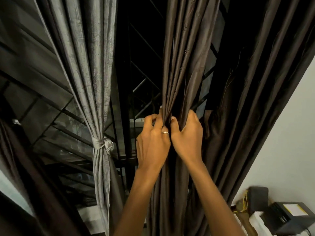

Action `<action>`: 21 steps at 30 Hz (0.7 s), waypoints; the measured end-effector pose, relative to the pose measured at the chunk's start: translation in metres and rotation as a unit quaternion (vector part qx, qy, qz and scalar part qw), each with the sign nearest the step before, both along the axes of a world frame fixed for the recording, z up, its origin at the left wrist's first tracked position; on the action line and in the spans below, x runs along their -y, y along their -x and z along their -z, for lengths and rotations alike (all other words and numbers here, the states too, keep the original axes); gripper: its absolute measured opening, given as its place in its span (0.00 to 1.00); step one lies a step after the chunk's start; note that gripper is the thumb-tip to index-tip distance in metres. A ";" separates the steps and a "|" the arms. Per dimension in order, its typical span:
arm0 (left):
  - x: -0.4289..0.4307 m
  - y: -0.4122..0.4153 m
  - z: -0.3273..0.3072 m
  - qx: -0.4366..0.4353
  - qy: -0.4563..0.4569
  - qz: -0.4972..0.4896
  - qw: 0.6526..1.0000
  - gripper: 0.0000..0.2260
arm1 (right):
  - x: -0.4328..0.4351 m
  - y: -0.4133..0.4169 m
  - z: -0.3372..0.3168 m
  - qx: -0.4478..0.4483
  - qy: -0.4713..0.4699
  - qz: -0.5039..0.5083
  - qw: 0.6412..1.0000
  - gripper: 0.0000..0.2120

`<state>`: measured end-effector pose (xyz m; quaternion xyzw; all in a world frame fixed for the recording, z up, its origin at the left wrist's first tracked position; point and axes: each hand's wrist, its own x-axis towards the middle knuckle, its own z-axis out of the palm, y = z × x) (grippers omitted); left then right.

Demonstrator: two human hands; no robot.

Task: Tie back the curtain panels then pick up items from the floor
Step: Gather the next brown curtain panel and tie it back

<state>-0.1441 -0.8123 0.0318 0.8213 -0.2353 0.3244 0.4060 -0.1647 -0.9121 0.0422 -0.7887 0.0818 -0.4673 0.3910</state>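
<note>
A person's left hand (152, 142), wearing a ring (165, 132), and right hand (187, 138) touch side by side at centre, fingers (193, 118) curled tight round the gathered folds of a dark brown curtain (187, 57). Left of it hangs a grey curtain (95, 74), knotted at its middle. A black box (286, 218) at lower right bears an unreadable label.

The brown curtain (187, 65) is smooth cloth with a soft satin sheen — light slides along its folds. The grey curtain (88, 65) is a coarser, slubby weave, silvery yet rough-looking. The window grille (144, 83) is dark, dull metal, the ring (165, 132) polished metal, the wall (289, 133) matt white.
</note>
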 end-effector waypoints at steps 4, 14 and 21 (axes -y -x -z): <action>0.003 -0.001 0.007 -0.021 -0.045 0.084 0.995 0.15 | -0.009 0.012 0.002 -0.031 -0.038 -0.092 0.995 0.12; -0.022 0.002 0.012 -0.166 0.137 0.328 0.920 0.20 | 0.019 0.017 -0.004 -0.047 -0.170 -0.211 0.961 0.10; -0.034 -0.037 -0.022 -0.284 0.137 0.368 0.874 0.32 | 0.036 0.026 -0.011 -0.079 -0.235 -0.376 0.893 0.15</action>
